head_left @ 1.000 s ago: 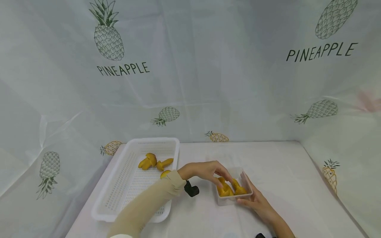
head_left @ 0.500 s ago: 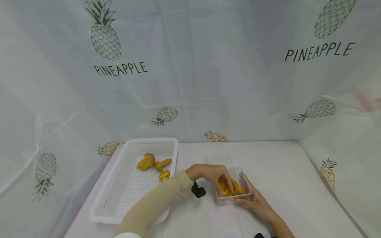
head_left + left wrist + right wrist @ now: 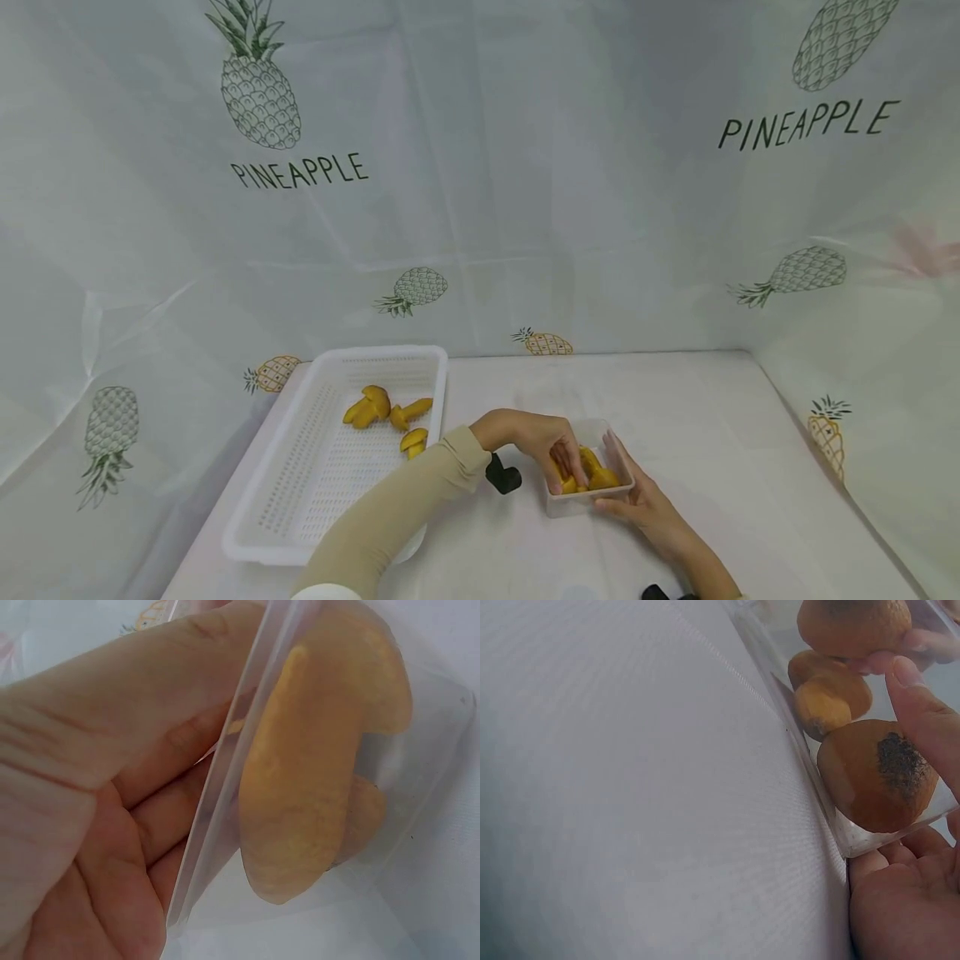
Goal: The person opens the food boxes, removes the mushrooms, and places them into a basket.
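Observation:
A small clear plastic box (image 3: 577, 506) with several yellow-brown mushrooms (image 3: 602, 477) in it stands on the table. My left hand (image 3: 546, 440) reaches over its left rim, thumb and fingers bent down around a mushroom (image 3: 570, 485) inside; the fingertips are partly hidden. Through the clear wall in the left wrist view, a mushroom (image 3: 307, 772) shows beside the hand. My right hand (image 3: 651, 510) holds the box at its right side, thumb along the front and fingers behind the side wall. The right wrist view shows a mushroom cap (image 3: 877, 776) with a dark patch, close to the thumb.
On the left stands a white perforated basket (image 3: 258, 553) with mushrooms (image 3: 369, 407) toward its back right; my left sleeve (image 3: 397, 500) crosses over its right edge. A white sheet (image 3: 480, 208) printed with pineapples hangs behind the white table (image 3: 675, 400).
My left hand has moved slightly right and down into the box, its fingers closing around the mushroom there. The right hand keeps its hold on the box.

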`<state>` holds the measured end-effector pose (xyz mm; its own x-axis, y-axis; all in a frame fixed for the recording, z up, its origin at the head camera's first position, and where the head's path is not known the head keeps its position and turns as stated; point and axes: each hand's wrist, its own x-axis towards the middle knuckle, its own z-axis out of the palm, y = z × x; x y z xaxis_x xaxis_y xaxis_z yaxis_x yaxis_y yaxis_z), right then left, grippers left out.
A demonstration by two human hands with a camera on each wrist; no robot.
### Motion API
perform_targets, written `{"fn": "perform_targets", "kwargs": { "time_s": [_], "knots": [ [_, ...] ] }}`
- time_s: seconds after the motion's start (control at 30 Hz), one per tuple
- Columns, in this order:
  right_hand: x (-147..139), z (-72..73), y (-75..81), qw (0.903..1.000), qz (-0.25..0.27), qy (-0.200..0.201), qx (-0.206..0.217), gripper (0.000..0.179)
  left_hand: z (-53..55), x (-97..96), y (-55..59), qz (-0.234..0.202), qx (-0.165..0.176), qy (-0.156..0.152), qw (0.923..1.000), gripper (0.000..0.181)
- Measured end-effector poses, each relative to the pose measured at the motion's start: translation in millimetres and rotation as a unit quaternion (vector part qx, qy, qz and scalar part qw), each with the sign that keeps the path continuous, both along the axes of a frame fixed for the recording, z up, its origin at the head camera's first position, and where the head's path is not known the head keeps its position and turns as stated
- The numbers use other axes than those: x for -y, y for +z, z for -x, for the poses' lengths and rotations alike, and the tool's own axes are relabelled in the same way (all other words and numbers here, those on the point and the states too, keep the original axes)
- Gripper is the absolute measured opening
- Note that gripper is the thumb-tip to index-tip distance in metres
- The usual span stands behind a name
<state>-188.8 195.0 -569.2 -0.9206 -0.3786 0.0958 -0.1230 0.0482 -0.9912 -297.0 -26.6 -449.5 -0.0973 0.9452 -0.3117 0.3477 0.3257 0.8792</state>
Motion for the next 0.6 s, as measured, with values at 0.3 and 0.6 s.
{"fn": "perform_targets", "kwargs": {
  "time_s": [0.3,0.6],
  "knots": [
    [0.4,-0.6,1.7,1.0000,-0.004,-0.002,0.002,0.101,-2.6,0.7,0.9,-0.003,-0.025,-0.008,0.9997,0.036],
    [0.1,-0.5,0.4,1.0000,0.001,-0.001,0.002,0.100,-1.4,-0.1,1.0,0.015,-0.037,-0.014,0.9991,0.038]
  ]
}}
